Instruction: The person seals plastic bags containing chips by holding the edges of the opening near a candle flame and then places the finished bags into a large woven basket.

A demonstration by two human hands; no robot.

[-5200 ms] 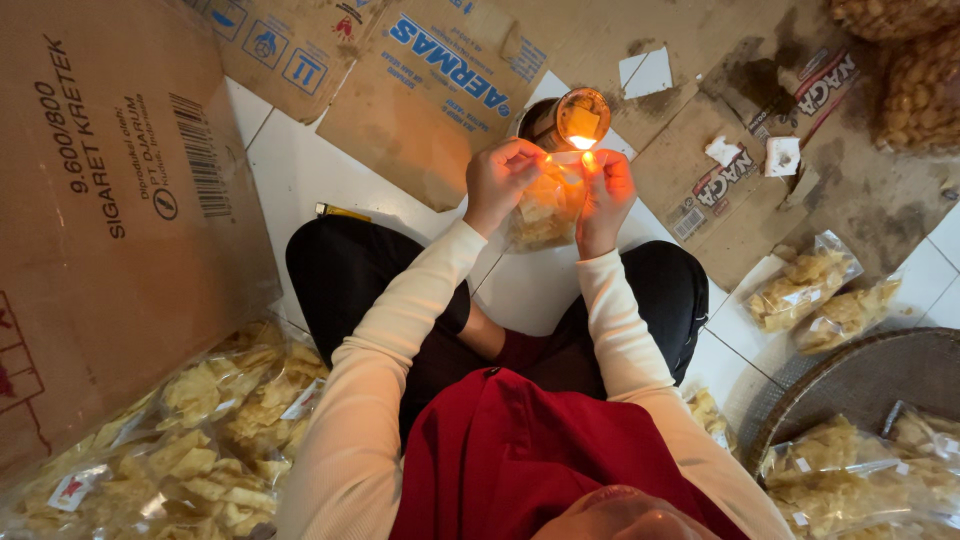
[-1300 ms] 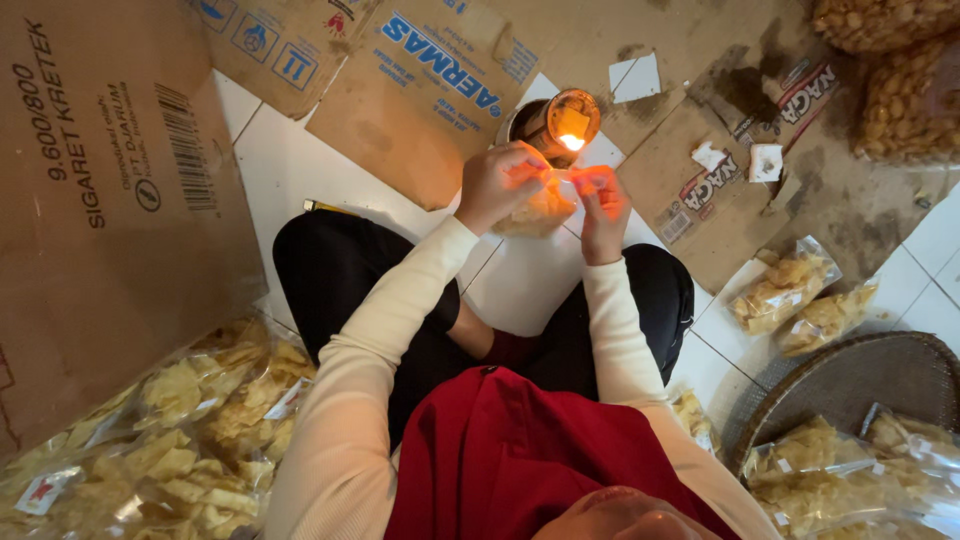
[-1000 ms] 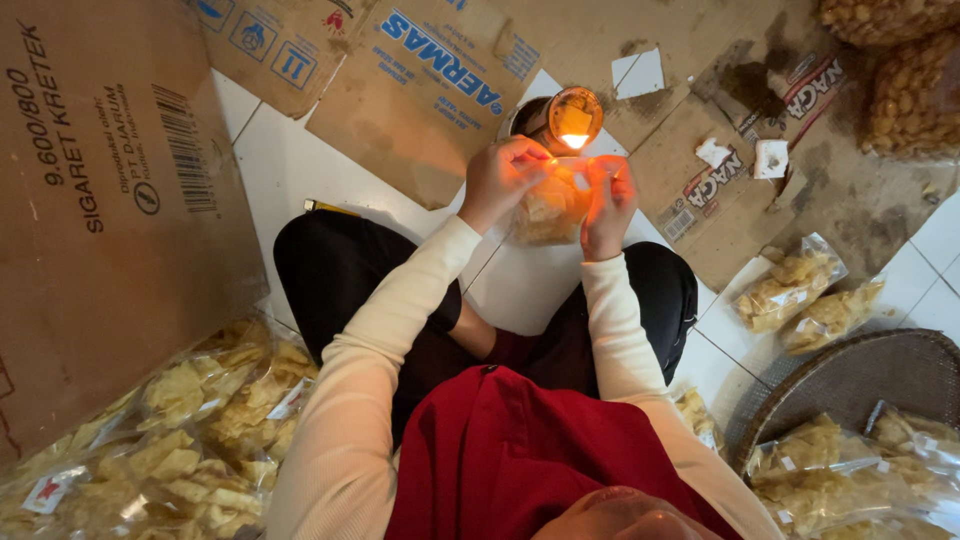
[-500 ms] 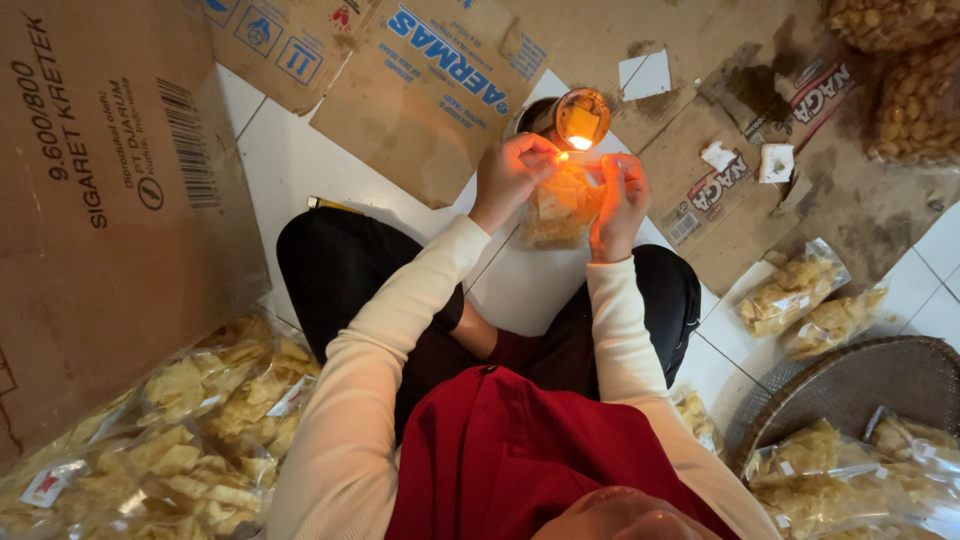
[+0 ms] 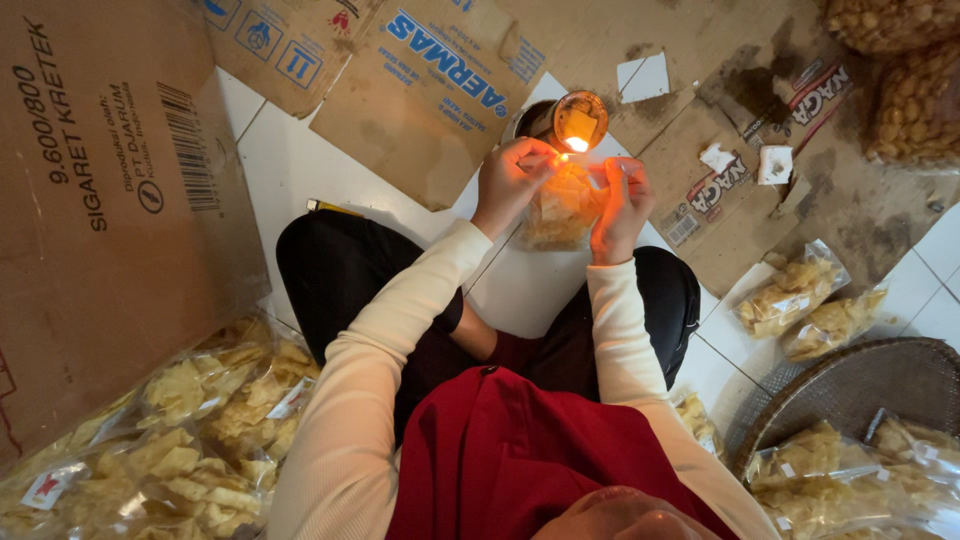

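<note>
At nine o'clock a tall cardboard box (image 5: 95,200) is stood against the left edge, and below it, at seven o'clock, a heap of clear packets of pale chips (image 5: 170,440) is piled on the white tiled floor (image 5: 290,170). Near the centre a small clear plastic bag of chips (image 5: 562,205) is held up between both hands: its top edge is pinched by the closed fingers of the left hand (image 5: 512,183) on one side and by those of the right hand (image 5: 622,200) on the other. Just above the bag, at twelve o'clock, a small flame is seen burning in a round metal can (image 5: 570,118), with the bag's top edge held close to it. A strip of bare tile is left open between the crossed black-clad legs under the bag. Flattened cardboard sheets (image 5: 440,90) are spread across the top. At three o'clock two more filled chip packets (image 5: 810,300) are laid on the tiles, and at five o'clock a round woven tray (image 5: 850,385) holding further packets is cut off by the frame's corner.
</note>
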